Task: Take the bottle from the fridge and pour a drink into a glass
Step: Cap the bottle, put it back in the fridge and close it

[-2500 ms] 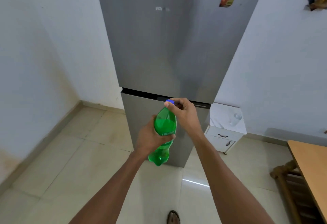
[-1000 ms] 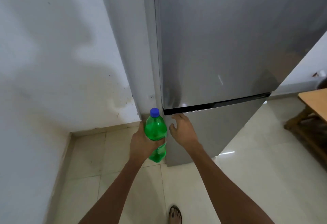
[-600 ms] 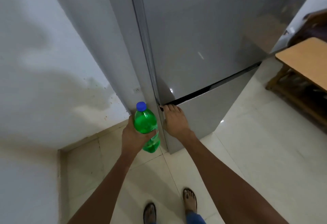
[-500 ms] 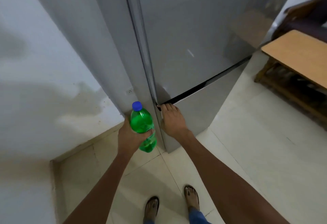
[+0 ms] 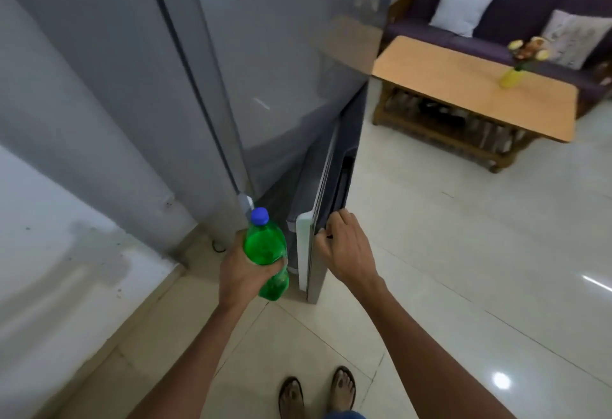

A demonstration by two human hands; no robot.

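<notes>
My left hand (image 5: 239, 273) grips a green plastic bottle (image 5: 265, 248) with a blue cap, held upright just left of the fridge's lower door. The grey fridge (image 5: 271, 54) fills the upper middle of the view. Its lower door (image 5: 318, 220) stands swung partly open towards me, seen edge-on. My right hand (image 5: 344, 246) curls its fingers over the top edge of that door. No glass is in view.
A white wall runs along the left. A wooden coffee table (image 5: 463, 94) with a yellow vase of flowers (image 5: 523, 61) stands at the upper right, before a dark sofa (image 5: 496, 21) with cushions. Pale floor tiles spread to the right. My sandalled feet (image 5: 318, 392) show at the bottom.
The lower fridge door, shut before, has swung open under my right hand. My view has turned right, bringing the table and sofa in. The bottle stays in my left hand.
</notes>
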